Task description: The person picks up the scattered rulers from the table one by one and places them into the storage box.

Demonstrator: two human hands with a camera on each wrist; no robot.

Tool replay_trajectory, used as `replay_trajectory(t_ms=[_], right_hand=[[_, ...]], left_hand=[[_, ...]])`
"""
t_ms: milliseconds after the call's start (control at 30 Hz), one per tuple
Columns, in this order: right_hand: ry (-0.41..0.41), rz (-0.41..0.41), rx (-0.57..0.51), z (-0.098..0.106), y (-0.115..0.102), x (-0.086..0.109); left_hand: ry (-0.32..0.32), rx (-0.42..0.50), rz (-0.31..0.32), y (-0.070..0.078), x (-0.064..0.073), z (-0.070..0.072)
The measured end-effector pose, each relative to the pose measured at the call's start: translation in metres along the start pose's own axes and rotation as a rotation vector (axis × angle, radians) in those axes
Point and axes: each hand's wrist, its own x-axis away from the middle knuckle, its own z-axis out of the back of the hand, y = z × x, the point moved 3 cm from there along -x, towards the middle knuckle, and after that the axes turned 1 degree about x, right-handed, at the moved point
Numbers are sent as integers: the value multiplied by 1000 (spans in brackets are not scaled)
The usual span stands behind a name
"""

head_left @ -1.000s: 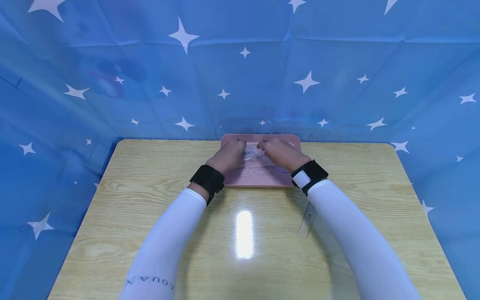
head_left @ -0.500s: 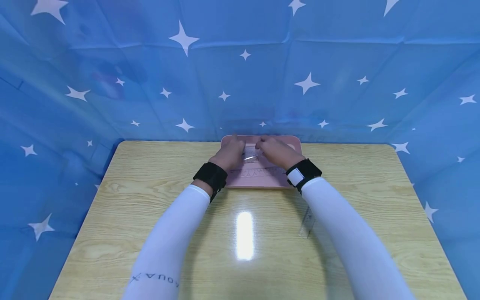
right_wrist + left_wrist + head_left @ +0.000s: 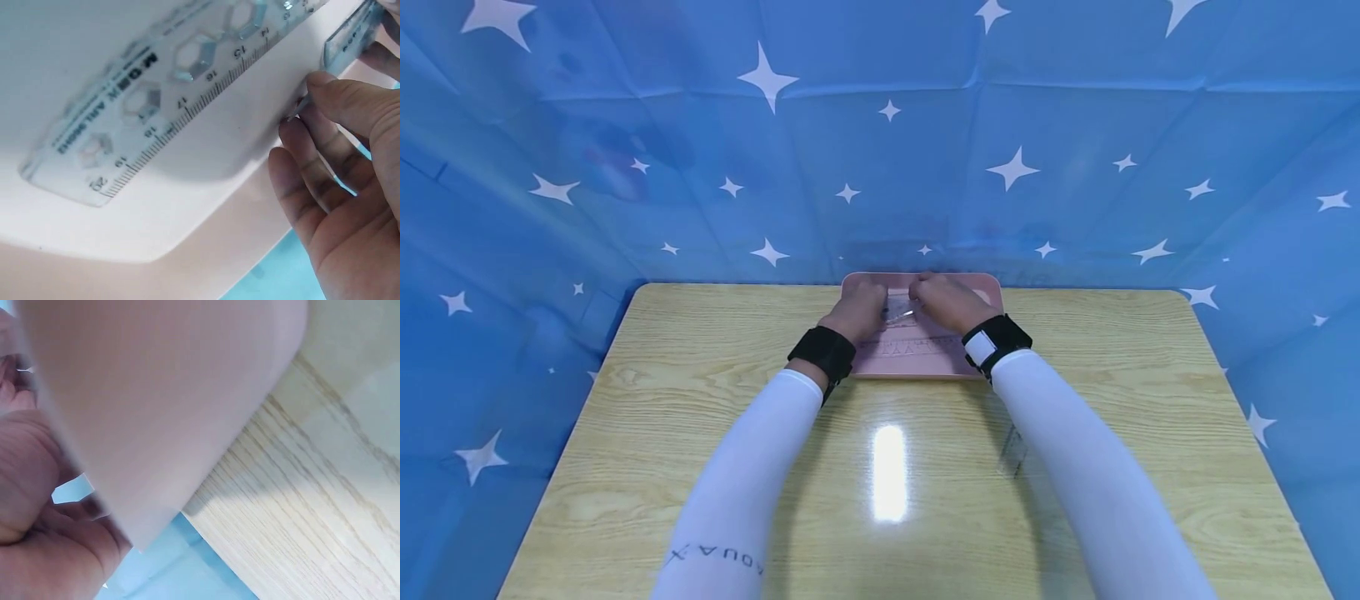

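A pink tray [image 3: 917,367] stands at the table's far edge, with both hands over it. Inside lies a clear ruler [image 3: 187,87] with hexagonal cut-outs. My right hand [image 3: 951,302] pinches a clear, marked plastic piece [image 3: 351,39] between thumb and fingertips, above the ruler. My left hand [image 3: 859,310] has its fingers curled at the other end of that piece, at the tray's left side; the tray wall hides part of its grip in the left wrist view. The piece's full shape is covered by the hands.
Another clear ruler [image 3: 1012,454] lies on the wooden table [image 3: 700,358] beside the right forearm, partly covered by it. A blue curtain [image 3: 880,167] with white stars hangs behind the table and along both sides.
The right hand and wrist have shifted slightly left, closer to the left hand. The clear piece between the hands has changed its tilt a little. The tray stays put.
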Motion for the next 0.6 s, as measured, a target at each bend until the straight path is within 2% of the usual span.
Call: replay_trajectory(t_ms=[200, 433, 600], right_hand=[[-57, -24, 115, -4, 0, -3], [-3, -30, 24, -8, 1, -5], [30, -31, -24, -12, 2, -7]], left_hand=[[-2, 28, 10, -3, 0, -3], [3, 28, 30, -5, 0, -7], [21, -13, 9, -5, -1, -9]])
